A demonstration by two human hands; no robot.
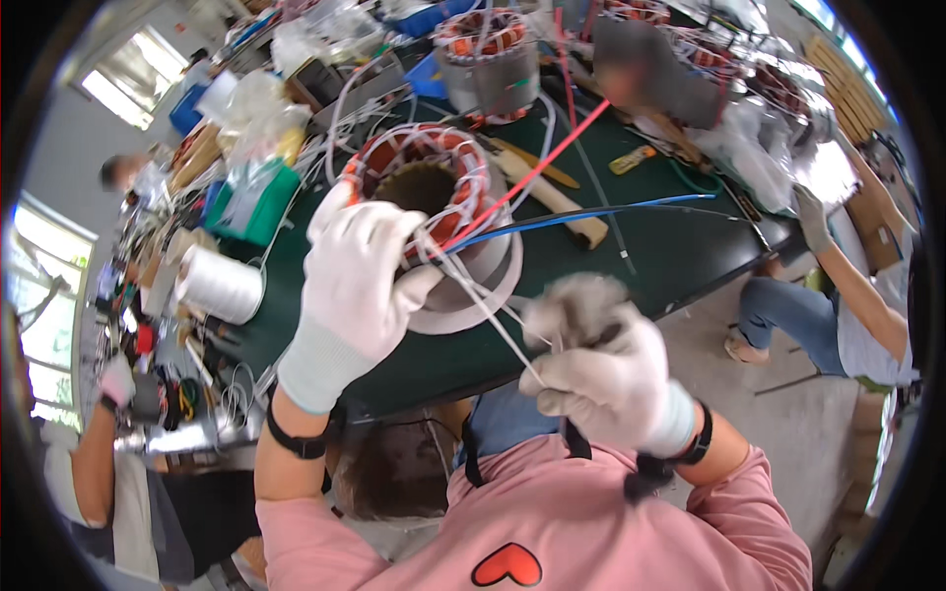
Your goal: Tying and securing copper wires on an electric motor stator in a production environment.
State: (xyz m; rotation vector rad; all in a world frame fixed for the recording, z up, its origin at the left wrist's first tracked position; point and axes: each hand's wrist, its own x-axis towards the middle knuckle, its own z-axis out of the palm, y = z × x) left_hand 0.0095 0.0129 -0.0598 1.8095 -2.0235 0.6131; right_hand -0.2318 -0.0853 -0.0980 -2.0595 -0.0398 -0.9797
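A motor stator with orange-red windings bound in white cord stands on the dark green table, on a pale round base. My left hand, in a white glove, curls its fingers over the near left side of the winding. From there a white cord runs taut down to my right hand, also gloved, which pinches it in front of the table edge. Motion blurs the right hand's upper fingers. Red and blue sleeved leads stick out of the winding to the right.
A white cord spool and a green bin stand at left. A wooden-handled mallet lies behind the stator. Another wound stator stands farther back. Co-workers sit at right and left.
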